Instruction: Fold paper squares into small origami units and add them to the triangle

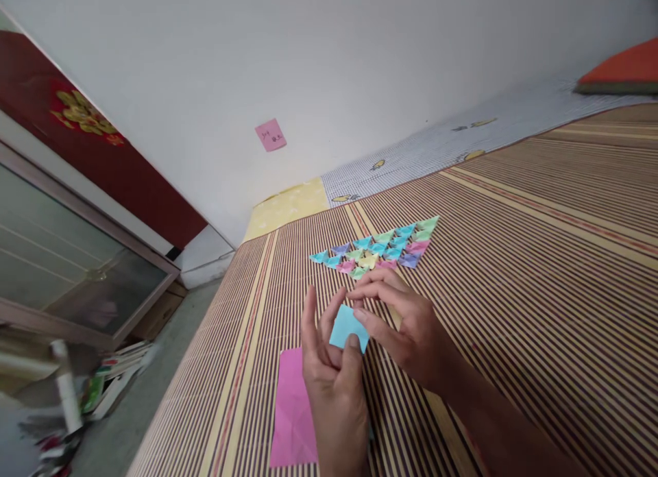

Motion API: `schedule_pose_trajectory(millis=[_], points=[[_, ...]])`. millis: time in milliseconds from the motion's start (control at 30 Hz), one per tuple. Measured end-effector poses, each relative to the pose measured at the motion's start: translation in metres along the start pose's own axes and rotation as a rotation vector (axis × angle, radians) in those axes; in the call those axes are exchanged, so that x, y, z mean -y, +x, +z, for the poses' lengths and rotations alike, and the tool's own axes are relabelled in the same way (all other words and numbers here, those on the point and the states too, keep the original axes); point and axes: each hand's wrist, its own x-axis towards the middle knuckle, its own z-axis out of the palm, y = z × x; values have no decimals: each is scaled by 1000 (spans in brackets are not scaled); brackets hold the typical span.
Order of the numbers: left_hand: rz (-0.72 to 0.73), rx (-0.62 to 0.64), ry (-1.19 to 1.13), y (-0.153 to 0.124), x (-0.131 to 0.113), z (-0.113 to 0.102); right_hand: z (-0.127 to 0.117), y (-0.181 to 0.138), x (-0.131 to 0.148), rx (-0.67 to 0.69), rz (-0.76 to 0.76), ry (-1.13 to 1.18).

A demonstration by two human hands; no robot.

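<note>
A small light-blue square of paper (345, 326) is held up in front of me, above the striped mat. My left hand (335, 381) pinches its lower part, thumb on the near face, with the index finger stretched upward. At the paper's upper right corner, the thumb and fingers of my right hand (404, 319) close together on the edge. Partly covered by my left wrist, a pink sheet with crease lines (294, 415) lies on the mat. Just beyond my hands, several small folded paper pieces (380, 247) in blue, green, pink, yellow and purple sit in rows.
The striped bamboo mat (247, 306) covers the bed, with patterned cloth (391, 162) along the wall. A pink note (271, 134) is stuck on the wall. An orange cushion (624, 69) lies far right. Left of the bed's edge are the floor (192, 319) and a glass-panelled door (87, 251).
</note>
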Motion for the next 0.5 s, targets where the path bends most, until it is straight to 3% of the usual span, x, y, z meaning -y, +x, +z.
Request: schedule_pose_trajectory(millis=[167, 300, 500], points=[[37, 14, 143, -3, -1, 3, -5, 3, -2, 133, 139, 202], [-57, 23, 208, 0, 2, 0, -6, 2, -4, 83, 166, 254], [-215, 184, 133, 4, 8, -5, -6, 1, -10, 62, 250, 352]])
